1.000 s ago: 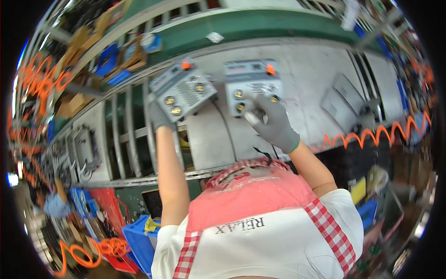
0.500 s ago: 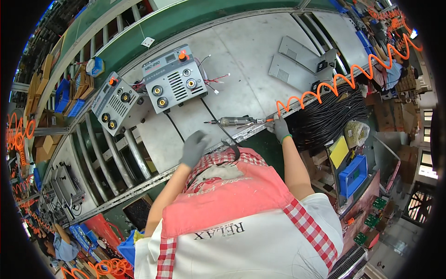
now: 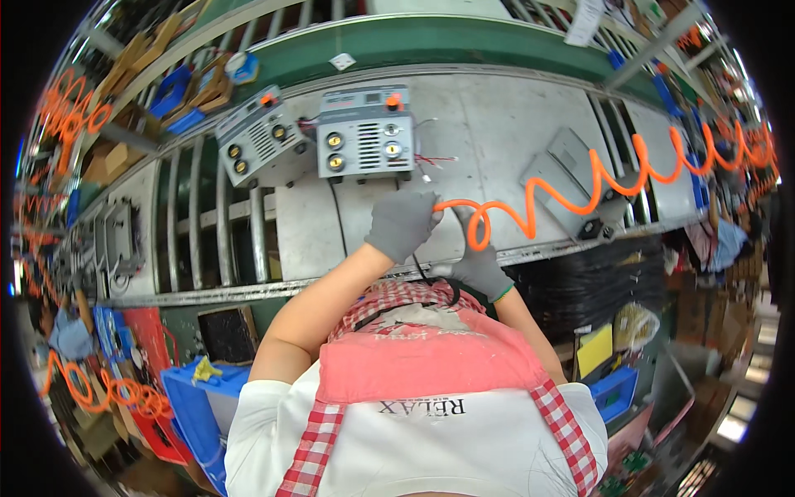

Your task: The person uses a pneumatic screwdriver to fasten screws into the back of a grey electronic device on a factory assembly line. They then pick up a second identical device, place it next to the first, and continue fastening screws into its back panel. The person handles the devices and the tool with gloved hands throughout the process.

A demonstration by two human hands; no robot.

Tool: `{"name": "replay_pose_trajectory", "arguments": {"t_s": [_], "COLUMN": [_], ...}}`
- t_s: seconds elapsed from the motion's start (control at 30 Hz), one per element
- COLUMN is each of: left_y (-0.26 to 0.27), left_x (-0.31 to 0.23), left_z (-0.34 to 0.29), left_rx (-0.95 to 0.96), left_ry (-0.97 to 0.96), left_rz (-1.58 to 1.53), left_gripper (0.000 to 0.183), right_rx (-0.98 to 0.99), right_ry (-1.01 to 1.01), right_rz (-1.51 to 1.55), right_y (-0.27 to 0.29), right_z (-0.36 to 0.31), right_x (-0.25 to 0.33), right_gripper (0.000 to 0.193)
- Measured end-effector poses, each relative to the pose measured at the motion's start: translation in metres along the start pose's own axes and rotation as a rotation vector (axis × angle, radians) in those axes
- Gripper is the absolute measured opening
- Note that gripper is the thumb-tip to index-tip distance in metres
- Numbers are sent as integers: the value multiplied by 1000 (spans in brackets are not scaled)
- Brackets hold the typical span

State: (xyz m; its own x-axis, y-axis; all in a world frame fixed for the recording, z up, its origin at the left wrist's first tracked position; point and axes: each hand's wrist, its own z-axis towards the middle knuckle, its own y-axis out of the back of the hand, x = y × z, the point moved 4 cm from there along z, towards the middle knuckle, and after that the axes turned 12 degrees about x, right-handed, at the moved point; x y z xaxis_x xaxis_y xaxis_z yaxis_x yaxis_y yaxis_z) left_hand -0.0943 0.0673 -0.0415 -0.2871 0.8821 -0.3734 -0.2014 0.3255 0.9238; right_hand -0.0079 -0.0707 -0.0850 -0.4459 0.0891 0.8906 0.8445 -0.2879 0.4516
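My left hand (image 3: 402, 225), in a grey glove, is closed at the end of an orange coiled air hose (image 3: 530, 224). The air screwdriver on that hose end is hidden by the hand. Just to the right is my right hand (image 3: 475, 270), also gloved, with its fingers apart beside a hanging loop of the hose. Beyond the hands stands a grey welding machine (image 3: 364, 137) with an orange knob and brass sockets on its front. A second welding machine (image 3: 263, 139) sits tilted to its left.
Grey sheet-metal panels (image 3: 571, 178) lie on the bench at right, under the hose. Steel rollers (image 3: 224, 224) run along the left. A bundle of black cables (image 3: 580, 290) is beside my right arm. A blue bin (image 3: 199, 398) stands at lower left.
My left hand has moved right and closed at the hose end, where the air screwdriver lay on the bench. My right hand has let go and drawn back. The view has turned.
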Motion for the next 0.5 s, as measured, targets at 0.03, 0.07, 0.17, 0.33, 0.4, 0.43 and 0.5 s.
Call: {"name": "replay_pose_trajectory", "arguments": {"t_s": [0.03, 0.07, 0.17, 0.33, 0.4, 0.43, 0.5], "left_y": [18, 28, 56, 71, 63, 50, 16], "left_x": [2, -3, -30, -16, -4, 11, 46], "left_z": [-3, -5, -17, -28, -42, -55, -85], "left_rx": [-69, -101, -278, -158, -58, -45, -28], "left_ry": [16, 20, -79, 102, 246, 290, 379], "left_rz": [-33, -83, -173, -737, -872, -871, -939], "left_gripper": [17, 16, 20, 29, 28, 28, 27], "right_rx": [73, 142, 137, -265, -452, -560, -751], "right_ry": [45, 83, 229, 76, -60, -148, -13], "right_rz": [18, 35, -271, 204, 392, 500, 492], "right_y": [-15, -31, -51, -27, -3, 12, 46], "right_z": [10, 21, 46, 55, 57, 63, 73], "right_x": [0, 0, -50, -72, -67, -57, -87], "right_gripper": [85, 86, 68, 53, 46, 42, 43]}}
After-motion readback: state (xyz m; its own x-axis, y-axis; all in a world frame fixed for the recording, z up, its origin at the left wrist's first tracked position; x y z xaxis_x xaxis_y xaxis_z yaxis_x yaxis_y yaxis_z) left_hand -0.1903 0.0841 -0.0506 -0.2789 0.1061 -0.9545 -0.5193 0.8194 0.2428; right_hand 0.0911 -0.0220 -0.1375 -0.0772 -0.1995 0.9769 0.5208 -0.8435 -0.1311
